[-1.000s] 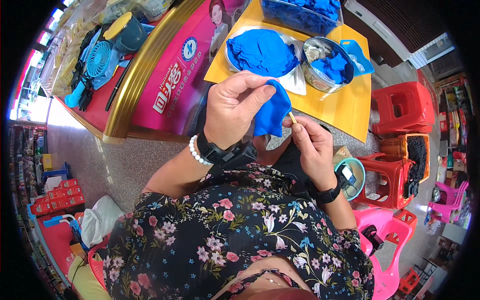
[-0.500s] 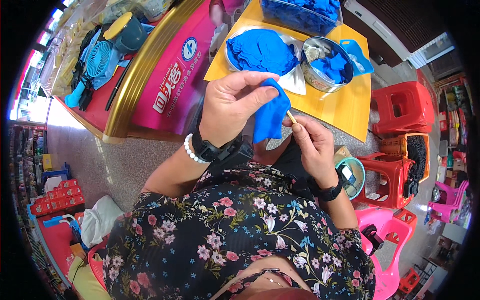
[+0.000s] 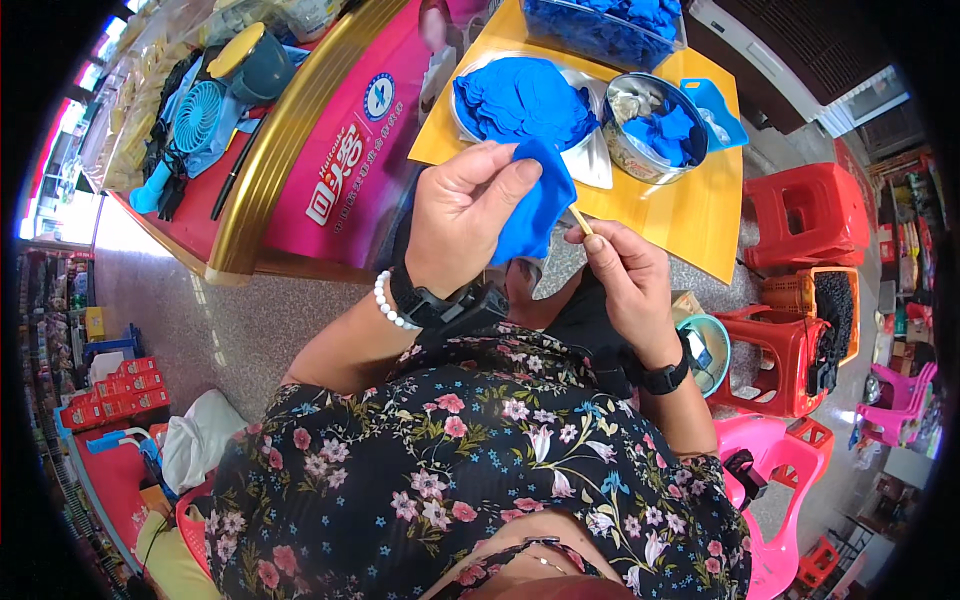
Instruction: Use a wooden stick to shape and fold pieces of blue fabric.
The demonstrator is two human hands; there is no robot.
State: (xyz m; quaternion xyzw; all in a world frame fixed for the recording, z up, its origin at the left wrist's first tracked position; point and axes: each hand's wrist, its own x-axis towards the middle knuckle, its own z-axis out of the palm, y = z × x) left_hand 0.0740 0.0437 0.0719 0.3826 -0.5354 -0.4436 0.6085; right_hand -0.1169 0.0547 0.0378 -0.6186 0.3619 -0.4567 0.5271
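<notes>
My left hand (image 3: pixel 465 215) pinches a blue cloth piece (image 3: pixel 538 205) between thumb and fingers, and the cloth hangs below its fingertips. My right hand (image 3: pixel 625 285) grips a thin wooden stick (image 3: pixel 581 219), whose upper end touches the right side of the cloth. Behind them on a yellow table (image 3: pixel 680 230) are a plate heaped with flat blue pieces (image 3: pixel 522 98), a round tub (image 3: pixel 650 158) holding blue and white material, a clear box of blue pieces (image 3: pixel 610 32) and a small blue basket (image 3: pixel 725 110).
A gold-edged pink counter (image 3: pixel 330 180) with a fan (image 3: pixel 197 118) and bags stands at left. At right are red stools (image 3: pixel 800 215), an orange crate (image 3: pixel 790 290), a teal bucket (image 3: pixel 713 355) and a pink chair (image 3: pixel 770 540). My floral-shirted body fills the lower middle.
My left hand and the cloth have shifted left, and the cloth now hangs more slanted. My right hand has turned slightly with the stick, still touching the cloth.
</notes>
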